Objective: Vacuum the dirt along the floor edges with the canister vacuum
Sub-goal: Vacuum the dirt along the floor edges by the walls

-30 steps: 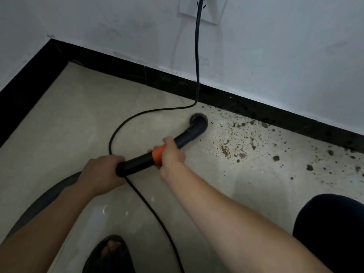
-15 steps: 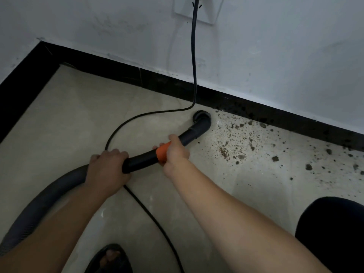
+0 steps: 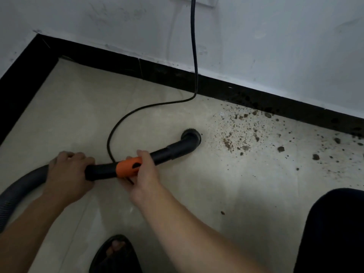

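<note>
My left hand [image 3: 67, 174] grips the black wand [image 3: 169, 152], my right hand [image 3: 146, 174] its orange collar [image 3: 126, 167]; the round nozzle [image 3: 192, 135] sits mid-frame, left of the dirt [image 3: 228, 143].

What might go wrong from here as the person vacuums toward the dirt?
The thin black power cord runs under the black vacuum wand with the orange collar near the right hand; a sweep may snag it. The bigger brown dirt clumps right of the round brush nozzle might scatter or clog.
</note>
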`<act>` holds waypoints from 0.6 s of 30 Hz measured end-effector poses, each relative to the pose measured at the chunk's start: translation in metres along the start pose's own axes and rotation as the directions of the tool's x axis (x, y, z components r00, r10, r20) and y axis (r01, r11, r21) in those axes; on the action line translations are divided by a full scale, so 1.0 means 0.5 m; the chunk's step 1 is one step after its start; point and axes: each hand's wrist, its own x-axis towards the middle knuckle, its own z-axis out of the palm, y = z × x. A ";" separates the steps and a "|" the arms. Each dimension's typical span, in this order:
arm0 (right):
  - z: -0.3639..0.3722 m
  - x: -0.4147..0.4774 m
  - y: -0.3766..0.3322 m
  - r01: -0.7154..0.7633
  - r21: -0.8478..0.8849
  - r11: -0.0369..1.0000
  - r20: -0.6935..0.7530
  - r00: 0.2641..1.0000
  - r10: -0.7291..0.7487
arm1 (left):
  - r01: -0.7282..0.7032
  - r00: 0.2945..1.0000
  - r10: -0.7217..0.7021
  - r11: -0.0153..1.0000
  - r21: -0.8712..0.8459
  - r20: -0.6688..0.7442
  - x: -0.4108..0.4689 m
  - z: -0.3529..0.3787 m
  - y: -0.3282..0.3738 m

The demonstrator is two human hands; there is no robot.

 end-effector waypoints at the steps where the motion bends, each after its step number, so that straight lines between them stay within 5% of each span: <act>1: -0.013 -0.002 0.027 -0.020 0.019 1.000 0.001 1.000 0.020 | -0.061 0.997 0.060 0.998 0.023 0.046 -0.009 0.005 -0.018; 4: -0.050 -0.014 0.055 -0.021 0.052 0.998 -0.049 0.999 0.023 | -0.185 0.975 0.185 0.983 -0.016 0.125 -0.014 0.009 -0.021; 10: -0.018 -0.015 -0.111 0.255 0.037 0.966 -0.118 0.961 -0.249 | -0.148 0.987 0.158 0.972 -0.179 0.040 0.033 -0.016 0.104; 18: -0.019 -0.015 -0.171 0.252 -0.010 0.968 -0.119 0.960 -0.252 | -0.099 0.987 0.131 0.955 -0.281 0.097 0.052 -0.037 0.142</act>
